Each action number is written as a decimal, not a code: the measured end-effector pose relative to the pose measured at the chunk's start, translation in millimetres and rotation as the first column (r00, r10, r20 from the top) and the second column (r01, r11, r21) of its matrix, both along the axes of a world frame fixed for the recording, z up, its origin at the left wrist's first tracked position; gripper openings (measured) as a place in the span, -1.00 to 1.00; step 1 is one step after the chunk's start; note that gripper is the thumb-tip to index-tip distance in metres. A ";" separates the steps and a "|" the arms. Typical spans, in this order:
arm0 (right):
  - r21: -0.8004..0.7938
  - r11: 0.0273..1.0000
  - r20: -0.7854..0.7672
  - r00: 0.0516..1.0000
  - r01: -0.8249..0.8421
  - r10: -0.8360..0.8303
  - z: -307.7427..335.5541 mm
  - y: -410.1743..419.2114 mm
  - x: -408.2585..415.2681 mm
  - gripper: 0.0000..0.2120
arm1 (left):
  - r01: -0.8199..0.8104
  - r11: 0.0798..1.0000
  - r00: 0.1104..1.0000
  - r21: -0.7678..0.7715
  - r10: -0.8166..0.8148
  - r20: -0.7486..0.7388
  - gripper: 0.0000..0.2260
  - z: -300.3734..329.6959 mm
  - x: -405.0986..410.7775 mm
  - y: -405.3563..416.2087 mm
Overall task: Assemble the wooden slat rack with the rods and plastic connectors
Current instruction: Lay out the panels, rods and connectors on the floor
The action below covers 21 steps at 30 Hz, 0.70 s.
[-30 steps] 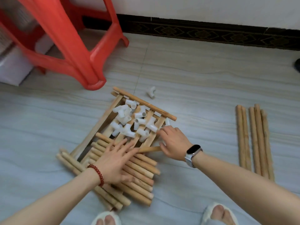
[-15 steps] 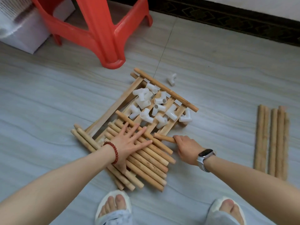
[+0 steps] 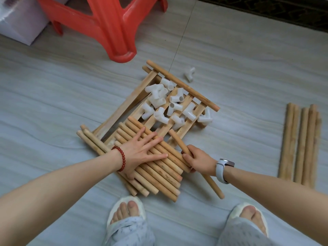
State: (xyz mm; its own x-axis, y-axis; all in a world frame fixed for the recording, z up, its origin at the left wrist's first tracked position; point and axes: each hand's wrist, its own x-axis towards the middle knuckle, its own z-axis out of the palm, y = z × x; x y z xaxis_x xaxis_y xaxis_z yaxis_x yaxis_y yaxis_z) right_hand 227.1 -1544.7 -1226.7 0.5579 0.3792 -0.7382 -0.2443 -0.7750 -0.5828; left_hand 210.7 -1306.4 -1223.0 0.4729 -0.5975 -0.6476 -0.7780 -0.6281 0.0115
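Clearly the round, smooth short rods (image 3: 156,162) heaped on the near end of the slat panel (image 3: 124,110) could roll off if the left hand (image 3: 140,153), fingers spread flat on them, eases up while the right hand (image 3: 198,159) grips one rod (image 3: 179,142) to draw it clear. Glossy white plastic connectors (image 3: 165,103) lie loose on the slats and may scatter; long rods (image 3: 300,144) lie well apart.

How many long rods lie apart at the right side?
5 long rods, side by side on the floor, right of the slat rack; others may be hidden.
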 end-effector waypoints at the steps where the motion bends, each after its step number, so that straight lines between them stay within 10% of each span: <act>1: 0.005 1.000 -0.005 1.000 0.022 -0.022 0.6 -0.7 -0.2 -0.82 | 0.004 1.000 1.000 -0.005 -0.004 0.005 0.13 -0.4 -0.5 0.0; 21: 0.061 0.961 -0.054 0.962 0.270 -0.267 -6.4 -5.1 -7.6 -0.71 | -0.143 0.971 0.983 -0.191 0.162 0.086 -0.16 -10.4 -0.9 -11.6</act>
State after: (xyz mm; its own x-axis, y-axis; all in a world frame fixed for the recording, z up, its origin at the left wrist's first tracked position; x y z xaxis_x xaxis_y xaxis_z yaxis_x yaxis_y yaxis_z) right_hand 219.5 -1549.8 -1233.1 0.6126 0.2692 -0.7431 -0.4656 -0.6368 -0.6146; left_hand 209.8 -1318.0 -1233.4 0.6243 -0.6176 -0.4783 -0.6765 -0.7336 0.0644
